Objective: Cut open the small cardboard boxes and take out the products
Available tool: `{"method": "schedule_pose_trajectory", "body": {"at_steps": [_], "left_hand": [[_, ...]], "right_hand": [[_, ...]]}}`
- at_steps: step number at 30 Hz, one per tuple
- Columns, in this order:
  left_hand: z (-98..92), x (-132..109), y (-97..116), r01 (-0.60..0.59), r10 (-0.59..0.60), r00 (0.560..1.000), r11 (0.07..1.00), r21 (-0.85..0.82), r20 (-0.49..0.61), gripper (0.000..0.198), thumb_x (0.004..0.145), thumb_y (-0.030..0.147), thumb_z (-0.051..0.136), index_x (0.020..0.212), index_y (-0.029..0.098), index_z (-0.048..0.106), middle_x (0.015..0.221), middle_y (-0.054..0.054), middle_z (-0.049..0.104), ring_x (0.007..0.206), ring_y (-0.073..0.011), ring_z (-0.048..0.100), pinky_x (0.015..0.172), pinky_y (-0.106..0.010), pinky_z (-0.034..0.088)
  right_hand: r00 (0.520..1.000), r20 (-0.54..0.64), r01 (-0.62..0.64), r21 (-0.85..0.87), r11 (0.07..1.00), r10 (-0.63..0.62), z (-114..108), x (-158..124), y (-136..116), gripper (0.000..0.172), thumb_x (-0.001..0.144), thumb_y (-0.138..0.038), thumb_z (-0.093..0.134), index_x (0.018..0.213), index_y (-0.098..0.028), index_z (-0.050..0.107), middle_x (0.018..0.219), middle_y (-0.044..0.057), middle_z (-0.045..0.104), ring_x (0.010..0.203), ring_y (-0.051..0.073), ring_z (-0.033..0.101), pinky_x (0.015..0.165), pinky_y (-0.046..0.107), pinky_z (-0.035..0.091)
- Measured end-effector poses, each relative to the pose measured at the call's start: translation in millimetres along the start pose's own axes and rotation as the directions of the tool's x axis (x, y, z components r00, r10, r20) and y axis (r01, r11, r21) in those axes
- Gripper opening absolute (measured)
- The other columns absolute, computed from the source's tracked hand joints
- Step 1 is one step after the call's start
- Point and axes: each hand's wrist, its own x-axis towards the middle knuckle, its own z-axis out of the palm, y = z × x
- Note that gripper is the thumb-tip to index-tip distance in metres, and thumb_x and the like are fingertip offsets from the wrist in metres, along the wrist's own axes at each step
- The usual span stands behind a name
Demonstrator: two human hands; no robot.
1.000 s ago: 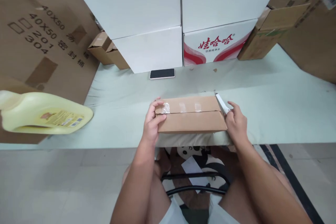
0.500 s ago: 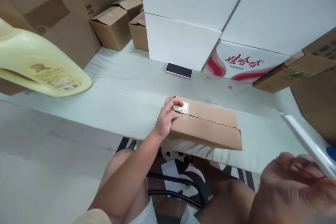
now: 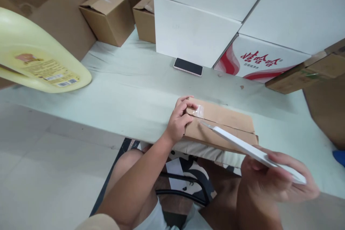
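- While the left hand [image 3: 176,124] pinches its left end between thumb and fingers, the carton [image 3: 230,116] lies on the table [image 3: 129,90] by the front edge, a seam running lengthwise along its upper side.
- Tape [image 3: 198,111]: a clear piece on top of the carton, just beside the left fingertips.
- Right hand [image 3: 280,188]: in front of the carton's right end, fingers curled around the handle of a white knife [image 3: 239,144].
- Knife position: slanting across the carton, blade directed toward the left end near the seam; whether the tip touches the cardboard cannot be told.
- Phone [image 3: 188,67]: flat behind the carton, dark screen upward, at the foot of the white boxes [image 3: 195,30].
- Printed box [image 3: 258,61]: behind the carton and to its right, marked with red lettering and red bands.
- Yellow bottle [image 3: 45,57]: well to the left of the carton, its label facing the viewer.
- Brown boxes [image 3: 110,18]: behind the carton and to its left.
- Blue object [image 3: 339,157]: to the right of the carton, cut off by the frame; its kind is unclear.
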Motion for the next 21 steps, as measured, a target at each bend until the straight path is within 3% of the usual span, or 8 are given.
{"method": "schedule_pose_trajectory", "body": {"at_steps": [3, 7, 10, 12, 14, 18, 21], "left_hand": [[-0.2, -0.4, 0.6, 0.002, -0.002, 1.0, 1.0, -0.01, 0.005, 0.022, 0.067, 0.021, 0.053, 0.088, 0.023, 0.062, 0.125, -0.012, 0.056, 0.147, -0.0349, 0.038, 0.121, -0.05, 0.037], [-0.8, -1.6, 0.5, -0.014, 0.014, 1.0, 1.0, -0.019, 0.006, 0.023, 0.067, 0.021, 0.054, 0.088, 0.023, 0.063, 0.123, -0.012, 0.058, 0.147, -0.0355, 0.039, 0.119, -0.05, 0.037], [-1.8, -2.0, 0.3, -0.011, 0.011, 1.0, 1.0, -0.006, -0.007, 0.023, 0.067, 0.021, 0.054, 0.088, 0.023, 0.063, 0.125, -0.012, 0.058, 0.145, -0.0363, 0.04, 0.119, -0.051, 0.038], [-2.7, -1.3, -0.1, -0.01, 0.011, 1.0, 1.0, 0.008, -0.013, 0.023, 0.068, 0.023, 0.054, 0.089, 0.023, 0.063, 0.126, -0.012, 0.059, 0.145, -0.0369, 0.041, 0.119, -0.052, 0.037], [-3.7, -0.1, -0.6, -0.02, 0.02, 1.0, 1.0, 0.023, -0.01, 0.024, 0.067, 0.025, 0.054, 0.09, 0.023, 0.063, 0.124, -0.011, 0.059, 0.144, -0.0374, 0.041, 0.119, -0.052, 0.036], [-4.7, 1.2, -1.3, -0.033, 0.033, 0.999, 0.998, 0.057, -0.001, 0.024, 0.067, 0.026, 0.055, 0.089, 0.023, 0.063, 0.123, -0.011, 0.06, 0.143, -0.0377, 0.041, 0.118, -0.053, 0.037], [-4.0, 1.1, -1.6, -0.028, 0.029, 1.0, 0.997, 0.073, -0.012, 0.024, 0.067, 0.026, 0.055, 0.089, 0.023, 0.063, 0.127, -0.011, 0.059, 0.143, -0.0383, 0.042, 0.118, -0.054, 0.037]], "right_hand": [[0.984, -0.134, 0.117, -0.043, 0.992, -0.121, 3.0, 2.1, -8.2, 0.038, 0.089, -0.059, 0.069, 0.082, -0.022, 0.066, 0.058, 0.001, 0.054, 0.045, 0.017, 0.054, 0.042, 0.032, 0.042], [0.971, -0.125, 0.2, -0.034, 0.979, -0.203, 6.5, 9.9, -11.1, 0.039, 0.089, -0.059, 0.071, 0.08, -0.021, 0.069, 0.059, 0.002, 0.059, 0.049, 0.019, 0.059, 0.046, 0.033, 0.048], [0.973, 0.069, 0.222, -0.039, 0.974, -0.219, 8.6, 20.9, -14.9, 0.032, 0.085, -0.052, 0.078, 0.088, -0.021, 0.073, 0.069, 0.004, 0.07, 0.055, 0.02, 0.066, 0.049, 0.032, 0.053], [0.934, 0.261, 0.266, -0.046, 0.963, -0.246, 11.2, 30.8, -19.7, 0.022, 0.086, -0.043, 0.079, 0.091, -0.023, 0.075, 0.076, 0.004, 0.076, 0.06, 0.019, 0.07, 0.053, 0.029, 0.056], [0.9, 0.345, 0.292, -0.021, 0.956, -0.268, 13.6, 39.9, -23.8, 0.012, 0.09, -0.035, 0.074, 0.09, -0.024, 0.076, 0.078, 0.003, 0.078, 0.062, 0.017, 0.072, 0.056, 0.026, 0.056], [0.936, 0.324, 0.138, 0.024, 0.99, -0.139, 10.8, 45.2, -22.3, 0.011, 0.092, -0.027, 0.069, 0.086, -0.023, 0.076, 0.067, -0.001, 0.073, 0.048, 0.012, 0.062, 0.045, 0.022, 0.047], [0.966, 0.259, 0.007, 0.054, 0.999, -0.021, 1.1, 39.8, -13.3, 0.016, 0.09, -0.032, 0.069, 0.081, -0.021, 0.076, 0.059, -0.001, 0.066, 0.046, 0.012, 0.057, 0.043, 0.023, 0.043]]}}
